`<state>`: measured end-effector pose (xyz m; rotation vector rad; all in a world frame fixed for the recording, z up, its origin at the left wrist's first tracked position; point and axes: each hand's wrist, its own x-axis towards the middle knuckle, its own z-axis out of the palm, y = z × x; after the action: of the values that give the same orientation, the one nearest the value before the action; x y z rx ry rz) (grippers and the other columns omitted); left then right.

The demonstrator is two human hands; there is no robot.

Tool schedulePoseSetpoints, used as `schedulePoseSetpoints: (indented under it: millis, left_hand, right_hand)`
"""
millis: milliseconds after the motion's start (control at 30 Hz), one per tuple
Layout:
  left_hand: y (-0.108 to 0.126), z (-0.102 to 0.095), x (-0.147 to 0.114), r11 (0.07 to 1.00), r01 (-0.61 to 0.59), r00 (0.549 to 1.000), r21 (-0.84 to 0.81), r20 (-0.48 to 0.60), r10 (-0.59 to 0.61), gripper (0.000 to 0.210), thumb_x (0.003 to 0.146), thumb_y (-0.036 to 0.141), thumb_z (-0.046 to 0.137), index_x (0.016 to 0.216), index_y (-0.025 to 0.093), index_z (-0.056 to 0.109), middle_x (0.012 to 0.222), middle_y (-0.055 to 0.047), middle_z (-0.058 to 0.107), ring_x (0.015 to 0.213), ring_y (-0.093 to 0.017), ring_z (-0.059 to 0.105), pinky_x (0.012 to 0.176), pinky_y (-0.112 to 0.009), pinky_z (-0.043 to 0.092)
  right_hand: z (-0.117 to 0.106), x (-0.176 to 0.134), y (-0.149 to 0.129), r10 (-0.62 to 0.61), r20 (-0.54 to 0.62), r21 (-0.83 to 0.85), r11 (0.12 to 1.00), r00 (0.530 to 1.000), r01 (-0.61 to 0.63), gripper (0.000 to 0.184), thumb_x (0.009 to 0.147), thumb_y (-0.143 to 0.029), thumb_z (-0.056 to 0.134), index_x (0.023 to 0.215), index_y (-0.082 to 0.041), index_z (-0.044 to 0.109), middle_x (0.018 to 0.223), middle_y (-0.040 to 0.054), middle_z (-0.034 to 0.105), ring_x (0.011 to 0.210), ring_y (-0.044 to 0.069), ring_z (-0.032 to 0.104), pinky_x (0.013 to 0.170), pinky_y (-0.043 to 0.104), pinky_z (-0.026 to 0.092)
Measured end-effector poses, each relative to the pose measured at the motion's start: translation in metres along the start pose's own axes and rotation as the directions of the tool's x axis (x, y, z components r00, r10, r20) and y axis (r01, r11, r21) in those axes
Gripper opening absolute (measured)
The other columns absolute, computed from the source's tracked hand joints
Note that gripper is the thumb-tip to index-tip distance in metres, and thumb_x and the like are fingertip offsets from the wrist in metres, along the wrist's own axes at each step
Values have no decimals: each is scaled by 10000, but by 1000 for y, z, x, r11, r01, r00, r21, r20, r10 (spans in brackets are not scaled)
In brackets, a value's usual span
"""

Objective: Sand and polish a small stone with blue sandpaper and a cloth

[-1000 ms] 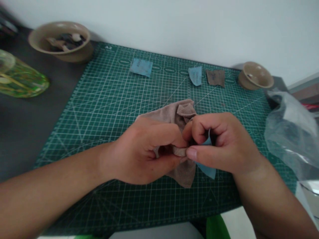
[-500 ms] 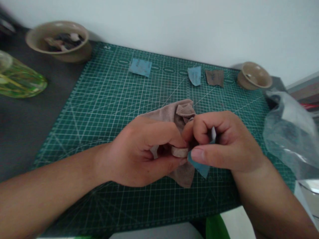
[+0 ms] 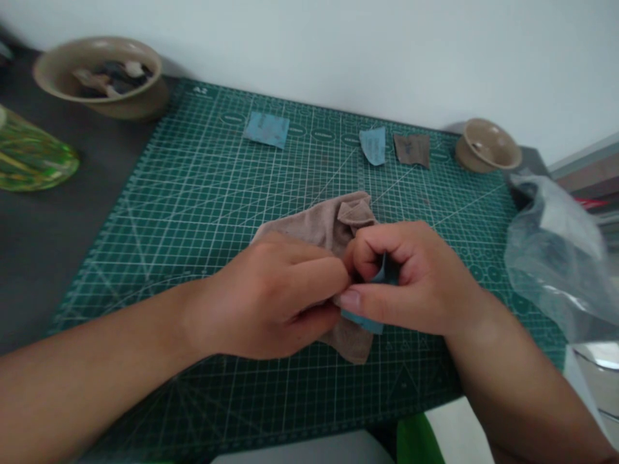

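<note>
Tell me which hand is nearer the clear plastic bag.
Right. The right hand is left of the clear plastic bag, apart from it; the left hand is farther left.

Saw, left of and beyond the left hand (image 3: 275, 296), a wide bowl (image 3: 145, 103) of pieces (image 3: 116, 78) and a green-tinged container (image 3: 36, 158); noticed a small bowl (image 3: 470, 158) beyond the right hand (image 3: 416, 283), a plastic bag (image 3: 556, 258) to its right.

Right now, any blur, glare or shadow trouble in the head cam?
Head view: soft overall, printing on the left blue square unreadable; pale highlights on the plastic bag; green mat darker along its near edge; shadow inside the curled right hand; shadow on the wall beside the large bowl.
</note>
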<state>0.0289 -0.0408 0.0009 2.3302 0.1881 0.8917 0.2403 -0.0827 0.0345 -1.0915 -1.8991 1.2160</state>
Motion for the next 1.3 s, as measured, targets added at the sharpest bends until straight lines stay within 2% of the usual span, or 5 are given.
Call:
schedulePoseSetpoints:
  millis: [100,267,533,800,1300]
  left_hand:
    - [-3,1,-1,998,-9,998,55,68,5,152,880,111,624,819,213,529,646,25,571,524,-116,540,469,-289,361]
    - [0,0,2,998,12,999,61,38,-14,132,885,115,627,819,202,551,625,38,573,522,-105,554,470,-260,372]
    - [12,-6,3,997,7,1000,-79,18,-6,101,932,134,689,866,172,622,655,40,658,541,-80,620,492,-200,451]
    - [23,-1,1,936,154,952,-317,-204,-226,139,880,124,777,908,185,655,823,-2,786,689,-119,741,576,-187,584]
    - [16,-3,2,975,93,986,-200,-116,-118,131,880,178,774,908,206,649,776,0,754,594,-110,668,492,-211,519]
  right_hand:
    - [1,3,-1,-41,6,-127,991,999,41,318,769,-216,816,637,-174,530,579,-87,511,544,41,415,486,184,315]
    - [1,3,-1,-75,-4,-152,986,997,74,315,773,-212,821,654,-170,532,588,-88,521,543,34,429,489,178,314]
    - [-2,-6,-2,-80,-2,142,987,997,79,322,778,-168,828,651,-182,533,653,-54,632,589,66,538,535,193,393]
    - [0,-7,-3,77,-39,476,878,996,-50,351,810,-111,753,664,-213,451,739,-5,737,572,99,643,515,212,464]
    - [-5,-6,-5,12,0,359,933,1000,-11,342,739,-100,782,618,-187,474,685,-5,672,588,86,551,514,193,399]
